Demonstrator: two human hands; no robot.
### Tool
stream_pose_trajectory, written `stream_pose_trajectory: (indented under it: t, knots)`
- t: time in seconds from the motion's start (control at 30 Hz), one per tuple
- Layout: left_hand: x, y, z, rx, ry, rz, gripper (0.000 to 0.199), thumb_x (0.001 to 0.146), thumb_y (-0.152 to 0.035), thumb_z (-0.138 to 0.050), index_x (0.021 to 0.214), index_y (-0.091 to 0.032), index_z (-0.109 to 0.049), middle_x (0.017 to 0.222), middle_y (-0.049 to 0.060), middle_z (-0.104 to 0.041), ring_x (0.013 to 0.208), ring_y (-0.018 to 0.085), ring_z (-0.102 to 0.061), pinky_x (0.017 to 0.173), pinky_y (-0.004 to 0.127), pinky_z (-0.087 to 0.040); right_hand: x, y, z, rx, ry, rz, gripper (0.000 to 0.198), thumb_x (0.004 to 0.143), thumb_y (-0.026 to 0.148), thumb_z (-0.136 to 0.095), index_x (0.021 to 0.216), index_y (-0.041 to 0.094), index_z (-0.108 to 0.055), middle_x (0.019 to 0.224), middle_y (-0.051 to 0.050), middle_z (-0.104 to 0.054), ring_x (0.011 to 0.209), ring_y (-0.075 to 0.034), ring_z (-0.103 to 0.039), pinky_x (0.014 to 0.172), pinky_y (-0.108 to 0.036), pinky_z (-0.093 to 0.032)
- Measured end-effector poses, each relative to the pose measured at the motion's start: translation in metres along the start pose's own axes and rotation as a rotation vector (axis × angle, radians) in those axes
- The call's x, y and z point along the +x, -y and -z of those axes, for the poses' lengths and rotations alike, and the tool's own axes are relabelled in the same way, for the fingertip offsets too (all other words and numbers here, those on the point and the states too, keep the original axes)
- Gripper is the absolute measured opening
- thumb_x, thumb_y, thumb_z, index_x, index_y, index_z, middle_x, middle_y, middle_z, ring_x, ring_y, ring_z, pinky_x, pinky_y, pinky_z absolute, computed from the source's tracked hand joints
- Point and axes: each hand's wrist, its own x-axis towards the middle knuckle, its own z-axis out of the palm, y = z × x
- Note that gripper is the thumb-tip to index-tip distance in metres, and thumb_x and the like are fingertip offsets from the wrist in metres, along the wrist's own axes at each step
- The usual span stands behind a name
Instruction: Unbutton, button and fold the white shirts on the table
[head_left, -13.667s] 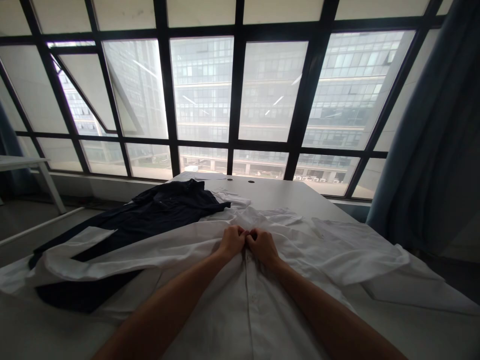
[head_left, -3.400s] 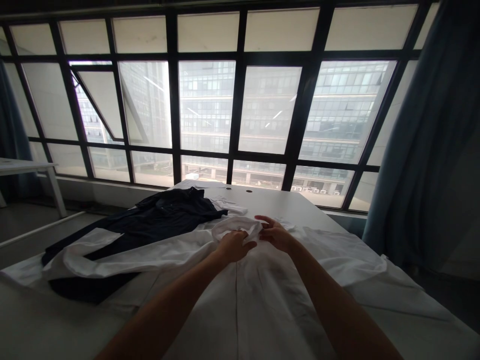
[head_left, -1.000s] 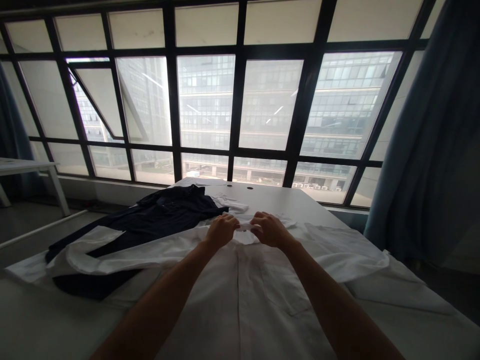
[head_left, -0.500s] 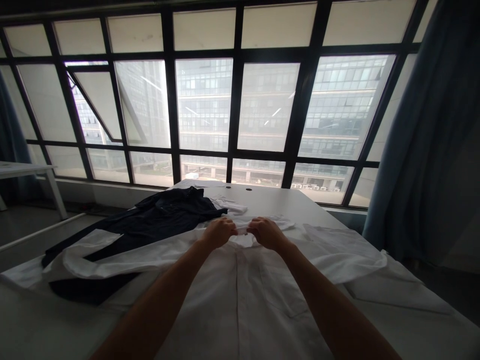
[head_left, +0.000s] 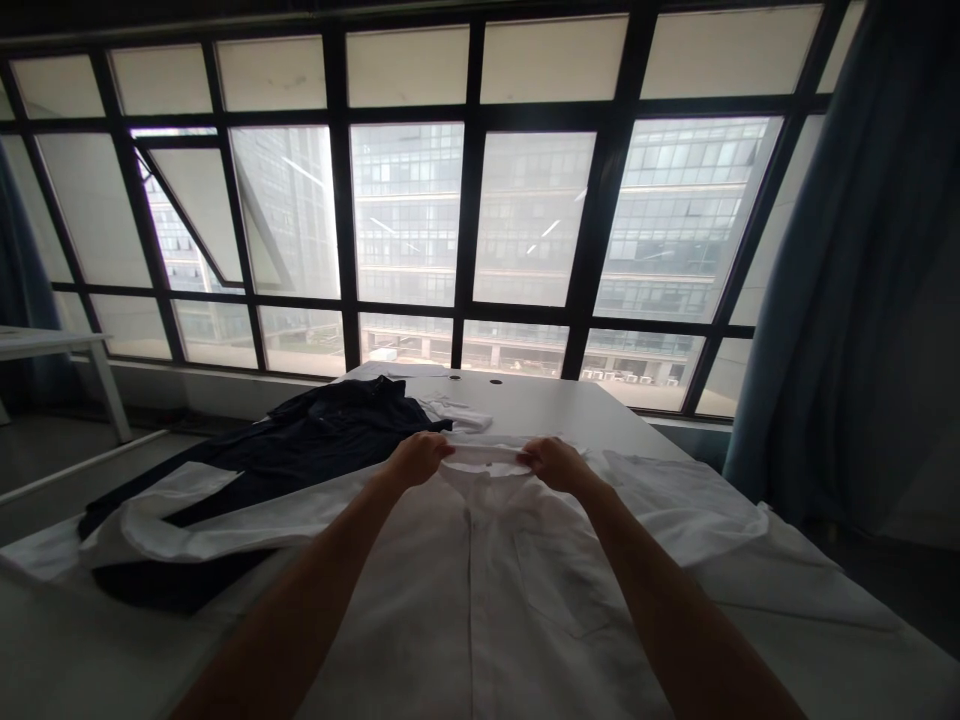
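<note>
A white button-up shirt (head_left: 420, 610) lies front side up on the table, its button strip running straight toward me. My left hand (head_left: 420, 458) pinches the left end of the shirt collar (head_left: 486, 455). At the collar's right end, my right hand (head_left: 553, 464) grips in the same way, so a band of collar stretches between the two hands. One white sleeve (head_left: 247, 525) reaches out to the left over a dark navy garment (head_left: 337, 430). The other sleeve side spreads to the right, partly hidden behind my right forearm.
The white table (head_left: 555, 400) extends toward the windows. More white cloth (head_left: 457, 412) lies beyond the collar, beside the navy garment. A second white table (head_left: 52, 343) stands at the far left. Blue curtain (head_left: 795, 330) hangs on the right.
My hands have moved apart along the collar, left hand to the left and right hand to the right. More of the collar shows between them.
</note>
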Motion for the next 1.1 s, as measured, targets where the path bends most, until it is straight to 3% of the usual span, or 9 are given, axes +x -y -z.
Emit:
stream_pose_trajectory:
  t: [0.17, 0.23, 0.33, 0.4, 0.53, 0.63, 0.8, 0.97, 1.1]
  knots:
    - [0.002, 0.019, -0.012, -0.445, 0.085, 0.018, 0.059, 0.094, -0.063, -0.034, 0.075, -0.013, -0.059, 0.070, 0.003, -0.058, 0.065, 0.015, -0.052, 0.063, 0.026, -0.044, 0.010, -0.031, -0.016, 0.510, -0.006, 0.043, 0.054, 0.084, 0.066, -0.048, 0.070, 0.016, -0.064, 0.063, -0.001, -0.059, 0.060, -0.015, -0.050, 0.059, -0.027, -0.041]
    - [0.000, 0.022, -0.011, -0.513, 0.155, -0.030, 0.059, 0.087, -0.069, -0.044, 0.084, -0.012, -0.061, 0.079, 0.005, -0.061, 0.070, 0.016, -0.054, 0.065, 0.026, -0.045, 0.013, -0.038, -0.022, 0.657, -0.018, 0.003, 0.058, 0.080, 0.071, -0.050, 0.074, 0.015, -0.065, 0.065, -0.001, -0.060, 0.062, -0.016, -0.051, 0.062, -0.028, -0.042]
    - [-0.003, 0.023, -0.009, -0.556, 0.252, -0.132, 0.053, 0.075, -0.059, -0.068, 0.100, -0.013, -0.064, 0.098, 0.007, -0.065, 0.085, 0.020, -0.059, 0.076, 0.029, -0.048, 0.011, -0.041, -0.027, 0.764, -0.026, -0.054, 0.061, 0.077, 0.074, -0.052, 0.078, 0.015, -0.066, 0.069, -0.002, -0.062, 0.066, -0.017, -0.054, 0.066, -0.031, -0.045]
    - [-0.003, 0.024, -0.009, -0.546, 0.242, -0.126, 0.046, 0.076, -0.053, -0.069, 0.099, -0.013, -0.065, 0.096, 0.007, -0.066, 0.087, 0.020, -0.059, 0.078, 0.030, -0.047, 0.007, -0.039, -0.025, 0.785, -0.002, -0.070, 0.062, 0.077, 0.074, -0.052, 0.082, 0.014, -0.067, 0.074, -0.003, -0.064, 0.068, -0.018, -0.056, 0.069, -0.032, -0.046]
    - [-0.002, 0.029, -0.010, -0.478, 0.112, -0.038, 0.038, 0.085, -0.049, -0.059, 0.085, -0.012, -0.063, 0.076, 0.003, -0.062, 0.070, 0.016, -0.055, 0.065, 0.027, -0.044, -0.005, -0.031, -0.018, 0.838, 0.181, 0.000, 0.061, 0.072, 0.063, -0.068, 0.108, 0.015, -0.066, 0.101, -0.008, -0.069, 0.088, -0.023, -0.063, 0.080, -0.035, -0.050]
    - [-0.001, 0.030, -0.009, -0.404, 0.030, -0.027, 0.036, 0.087, -0.048, -0.057, 0.081, -0.013, -0.060, 0.070, 0.001, -0.059, 0.065, 0.014, -0.052, 0.060, 0.024, -0.041, -0.008, -0.028, -0.019, 0.803, 0.259, 0.052, 0.071, 0.060, 0.050, -0.082, 0.120, 0.018, -0.062, 0.114, -0.009, -0.067, 0.101, -0.026, -0.062, 0.087, -0.038, -0.051]
    - [0.005, 0.024, -0.001, -0.121, -0.110, -0.011, 0.033, 0.094, -0.045, -0.050, 0.077, -0.017, -0.056, 0.068, 0.002, -0.061, 0.063, 0.016, -0.057, 0.059, 0.024, -0.038, 0.009, -0.031, -0.032, 0.566, 0.078, 0.111, 0.041, 0.074, 0.053, -0.068, 0.088, 0.015, -0.069, 0.087, -0.007, -0.070, 0.082, -0.023, -0.062, 0.074, -0.035, -0.049]
    - [0.033, 0.031, 0.005, 0.185, -0.028, 0.055, 0.037, 0.098, -0.049, -0.044, 0.085, -0.019, -0.060, 0.075, 0.007, -0.066, 0.072, 0.022, -0.066, 0.063, 0.028, -0.043, 0.042, -0.044, -0.025, 0.415, -0.063, 0.034, 0.049, 0.080, 0.062, -0.056, 0.073, 0.014, -0.065, 0.068, -0.004, -0.065, 0.063, -0.018, -0.056, 0.057, -0.028, -0.041]
    - [0.070, 0.043, -0.001, 0.343, 0.070, 0.034, 0.042, 0.097, -0.053, -0.041, 0.095, -0.017, -0.063, 0.088, 0.013, -0.070, 0.082, 0.027, -0.069, 0.068, 0.033, -0.048, 0.065, -0.053, -0.020, 0.216, -0.082, -0.022, 0.030, 0.084, 0.045, -0.059, 0.079, 0.016, -0.068, 0.076, -0.006, -0.070, 0.071, -0.020, -0.061, 0.062, -0.027, -0.043]
